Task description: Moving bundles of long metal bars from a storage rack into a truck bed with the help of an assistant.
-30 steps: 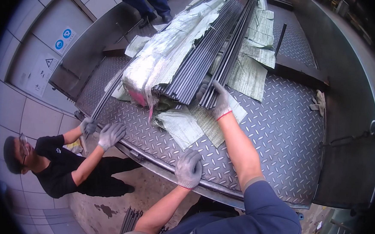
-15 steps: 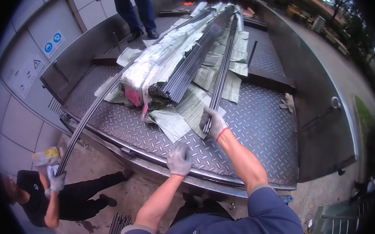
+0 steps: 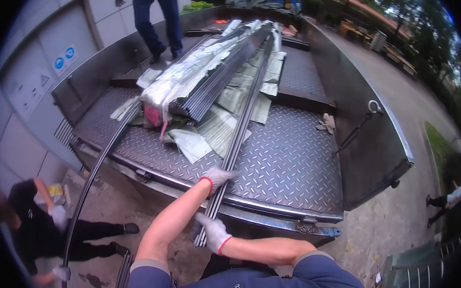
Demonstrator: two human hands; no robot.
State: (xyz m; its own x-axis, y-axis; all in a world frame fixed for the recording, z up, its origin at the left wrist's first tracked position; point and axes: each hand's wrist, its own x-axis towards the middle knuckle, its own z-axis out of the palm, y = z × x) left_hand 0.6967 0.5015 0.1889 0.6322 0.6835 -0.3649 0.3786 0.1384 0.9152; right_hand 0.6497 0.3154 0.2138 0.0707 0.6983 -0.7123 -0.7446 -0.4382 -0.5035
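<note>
A narrow bunch of long dark metal rods (image 3: 245, 113) runs from the truck bed over its rear edge toward me. My left hand (image 3: 217, 178), in a pale glove with a red cuff, is closed around the rods near that edge. Lower down, close to the rods' near end, my right hand (image 3: 216, 234) grips them in a matching glove, its fingers partly blurred. Beside these rods lies a large bundle of similar rods (image 3: 204, 97) in torn silvery wrapping (image 3: 179, 83), with a pink patch on its end.
At left, a co-worker (image 3: 25, 218) in black holds other long rods (image 3: 94, 170) that bend down off the bed. Another person (image 3: 156, 13) stands on the far left of the truck bed (image 3: 287, 158). A loose glove (image 3: 326, 123) lies near the right side wall (image 3: 376, 132).
The rods in my hands have come toward me, past the bed's edge. My left hand has moved from the edge onto them; my right hand is nearer my body. The co-worker's rods hang lower.
</note>
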